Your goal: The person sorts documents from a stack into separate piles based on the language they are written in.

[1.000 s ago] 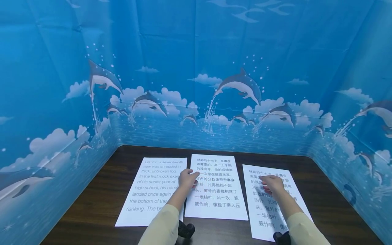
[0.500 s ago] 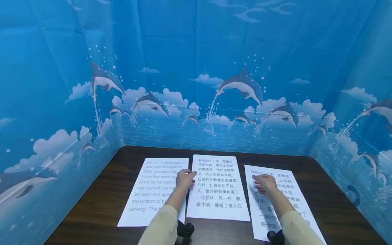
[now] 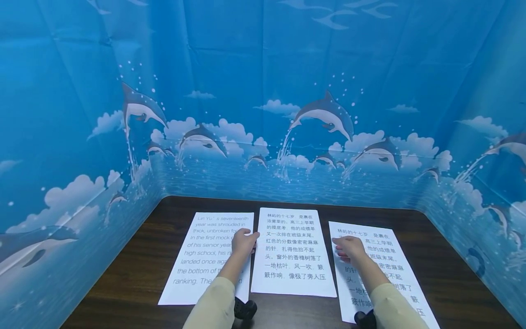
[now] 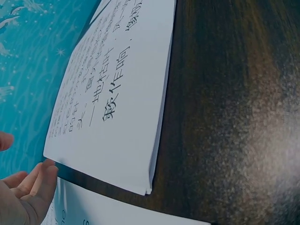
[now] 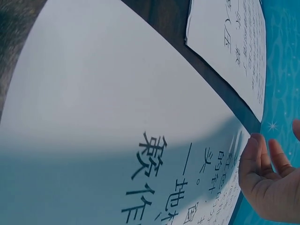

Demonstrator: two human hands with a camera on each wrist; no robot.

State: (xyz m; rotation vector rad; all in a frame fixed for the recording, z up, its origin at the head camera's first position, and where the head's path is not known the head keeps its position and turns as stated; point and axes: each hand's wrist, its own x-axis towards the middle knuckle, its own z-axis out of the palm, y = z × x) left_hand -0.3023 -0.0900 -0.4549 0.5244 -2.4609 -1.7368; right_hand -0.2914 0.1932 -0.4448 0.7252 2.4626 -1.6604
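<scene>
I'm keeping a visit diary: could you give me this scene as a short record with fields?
Surface: dark brown wood-grain table
Left: white rectangular English-print paper
Middle: white rectangular Chinese-print stack
Right: white rectangular Chinese-print paper
Left hand: at the middle stack's left edge
Right hand: at the right paper's left edge; contact unclear
Backdrop: blue dolphin-print sheeting

Blue printed backdrop (image 3: pixel 230 55), creased, wraps back and both sides, running down to rear edge of worktop (image 3: pixel 133 274). Print: leaping dolphins (image 3: pixel 322 114), white clouds (image 3: pixel 277 107), rippled water (image 3: pixel 222 180), pale sparkles (image 5: pixel 272 125). Worktop's dark brown wood grain, rounded rear corners, glare patch (image 4: pixel 281 154) in left wrist view.
</scene>
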